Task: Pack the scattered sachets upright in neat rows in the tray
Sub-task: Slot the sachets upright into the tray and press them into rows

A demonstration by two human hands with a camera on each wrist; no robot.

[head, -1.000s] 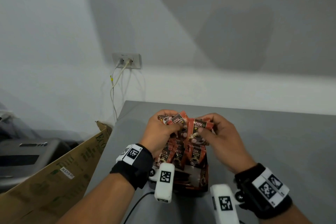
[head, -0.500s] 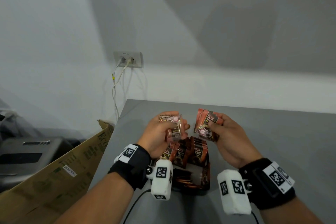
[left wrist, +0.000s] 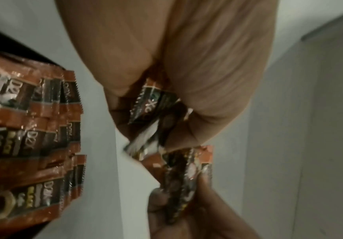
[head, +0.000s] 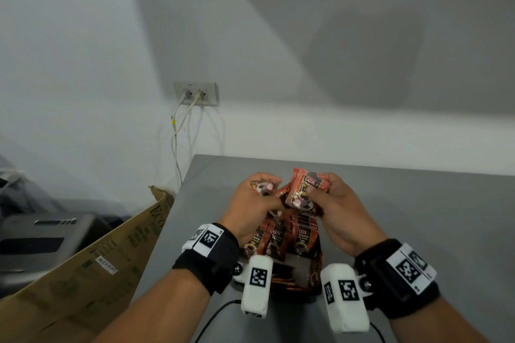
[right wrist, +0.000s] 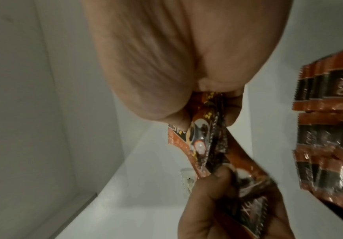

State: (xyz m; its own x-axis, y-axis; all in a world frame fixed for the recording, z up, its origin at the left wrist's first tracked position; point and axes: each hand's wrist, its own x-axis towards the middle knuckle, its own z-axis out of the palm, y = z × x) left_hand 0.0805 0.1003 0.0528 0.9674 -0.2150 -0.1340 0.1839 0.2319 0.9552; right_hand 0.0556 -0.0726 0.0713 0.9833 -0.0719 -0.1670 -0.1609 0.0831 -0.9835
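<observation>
Copper-orange foil sachets with dark panels stand upright in rows in the tray [head: 316,276], which sits on the grey table [head: 418,217] directly below my two hands. From the head view I read three printed faces side by side in the nearest standing row [head: 278,239]; further rows stand behind them, partly hidden by my hands. Both wrist views show the same packed sachets at the frame edge, their serrated tops lined up one behind another.

My left hand [head: 257,203] is held above the far left part of the tray. Its fingers are curled round a small bunch of sachets [head: 263,186], with the thumb closed over them; in the left wrist view the crumpled foil shows between thumb and palm.

My right hand [head: 338,209] is held above the far right part of the tray. It pinches a stack of sachets [head: 305,189] between thumb and curled fingers, printed face towards the head camera and tilted slightly left. I cannot count the sachets in either hand.

The two held bundles are just beside each other and appear to touch at their lower edges, above the standing rows. A cardboard box [head: 92,273] stands left of the table, and a wall socket [head: 195,93] holds two plugs.
</observation>
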